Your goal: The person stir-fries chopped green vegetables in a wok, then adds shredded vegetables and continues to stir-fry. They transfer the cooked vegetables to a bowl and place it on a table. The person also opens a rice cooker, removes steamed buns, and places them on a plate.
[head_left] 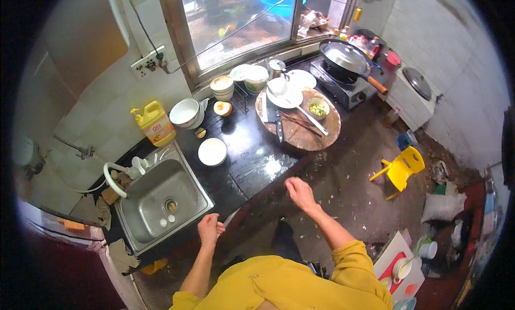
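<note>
My left hand hangs with loosely curled fingers in front of the counter, near the right corner of the stainless steel sink. Nothing shows in it. Beyond the counter's front edge from it, my right hand is raised with its fingers folded in, and I see nothing held there either. A white bowl stands on the wet black countertop. Farther back is a round wooden chopping board carrying a knife, chopsticks, a ladle and a small bowl of chopped greens.
A wok with a lid sits on the gas stove, its wooden handle jutting out. Left of the board are stacked bowls and a yellow detergent jug. A yellow child's chair stands on the floor at right.
</note>
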Available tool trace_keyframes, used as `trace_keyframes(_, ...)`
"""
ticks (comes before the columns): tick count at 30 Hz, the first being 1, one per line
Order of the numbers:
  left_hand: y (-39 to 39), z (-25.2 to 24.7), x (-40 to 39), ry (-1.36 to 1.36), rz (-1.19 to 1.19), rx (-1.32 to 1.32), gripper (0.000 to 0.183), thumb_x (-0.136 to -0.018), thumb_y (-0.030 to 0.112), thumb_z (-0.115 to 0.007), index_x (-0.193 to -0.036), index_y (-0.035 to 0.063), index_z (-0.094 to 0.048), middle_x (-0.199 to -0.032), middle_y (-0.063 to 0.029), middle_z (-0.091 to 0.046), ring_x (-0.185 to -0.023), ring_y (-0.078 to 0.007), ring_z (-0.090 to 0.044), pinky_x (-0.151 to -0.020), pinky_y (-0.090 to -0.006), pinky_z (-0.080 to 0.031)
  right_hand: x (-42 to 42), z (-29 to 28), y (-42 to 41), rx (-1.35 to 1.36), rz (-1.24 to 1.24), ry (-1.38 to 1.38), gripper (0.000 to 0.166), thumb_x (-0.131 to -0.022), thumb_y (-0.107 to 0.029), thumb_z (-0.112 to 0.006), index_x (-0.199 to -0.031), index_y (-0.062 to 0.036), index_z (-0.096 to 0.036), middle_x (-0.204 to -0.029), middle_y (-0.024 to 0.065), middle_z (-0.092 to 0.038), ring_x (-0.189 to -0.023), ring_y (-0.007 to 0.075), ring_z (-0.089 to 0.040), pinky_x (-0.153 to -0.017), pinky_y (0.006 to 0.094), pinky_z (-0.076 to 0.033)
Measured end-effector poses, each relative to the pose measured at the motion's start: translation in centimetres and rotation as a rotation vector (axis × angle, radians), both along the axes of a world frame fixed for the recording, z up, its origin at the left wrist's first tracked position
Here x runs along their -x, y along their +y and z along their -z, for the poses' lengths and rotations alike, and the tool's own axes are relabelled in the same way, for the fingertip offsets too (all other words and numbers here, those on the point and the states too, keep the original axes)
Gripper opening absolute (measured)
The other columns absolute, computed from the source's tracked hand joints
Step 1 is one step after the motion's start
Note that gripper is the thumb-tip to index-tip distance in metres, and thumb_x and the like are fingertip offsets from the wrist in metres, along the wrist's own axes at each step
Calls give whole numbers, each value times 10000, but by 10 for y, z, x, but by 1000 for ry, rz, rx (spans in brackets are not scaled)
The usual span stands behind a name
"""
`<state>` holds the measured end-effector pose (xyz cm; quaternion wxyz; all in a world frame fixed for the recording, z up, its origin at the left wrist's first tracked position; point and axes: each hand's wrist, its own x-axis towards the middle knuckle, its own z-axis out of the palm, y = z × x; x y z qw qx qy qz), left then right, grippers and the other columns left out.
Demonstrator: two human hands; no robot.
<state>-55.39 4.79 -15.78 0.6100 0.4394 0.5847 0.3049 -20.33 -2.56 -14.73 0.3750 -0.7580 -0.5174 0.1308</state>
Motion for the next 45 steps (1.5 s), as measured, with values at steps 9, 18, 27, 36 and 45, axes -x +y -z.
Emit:
trace_keyframes(9, -8, -23, -156, -41, 48, 41, 218, -976, 166, -509, -1039, 4, -641, -766, -70, -657, -595, -119, -617, -550, -237, -482, -135, -13, 189, 202, 96, -845, 484, -814, -101, -598, -1254, 47, -460, -1201, 200, -555, -865, 258, -656, -664, 372, -564)
trace_keyframes(18, -10, -14, -145, -15, -39, 126, 210, -969, 164, -520, -1029, 1, -637, -755, -75, -653, -580, -125, -621, -528, -233, -482, -165, 15, 217, 344, -90, -823, 103, -835, -107, -590, -923, -55, -578, -917, 125, -588, -790, 257, -676, -624, 386, -561)
trace_keyframes(27, -9, -7, -96, 14, 16, 154, 212, -973, 201, -533, -1020, 23, -638, -748, -58, -640, -581, -107, -598, -521, -233, -479, -108, -121, 168, 82, -97, -366, 174, -906, -170, -523, -988, -17, -518, -865, 225, -601, -752, 372, -654, -646, 440, -543)
trace_keyframes(36, 44, -94, -195, -211, 355, 61, 294, -1013, 248, -430, -1123, 43, -611, -708, -10, -574, -619, -90, -549, -577, -259, -453, -25, -103, 127, 296, -429, 1120, 222, -957, -208, -563, -1057, -14, -524, -783, 88, -633, -561, 134, -619, -466, 262, -509)
trace_keyframes(45, 60, -51, -299, 8, 472, 16, 289, -991, 210, -449, -1141, 20, -604, -717, -9, -558, -550, -94, -515, -518, -266, -428, -213, -72, 85, -80, 254, 769, 201, -962, -182, -545, -1038, 2, -571, -750, 66, -621, -507, 107, -588, -401, 224, -463)
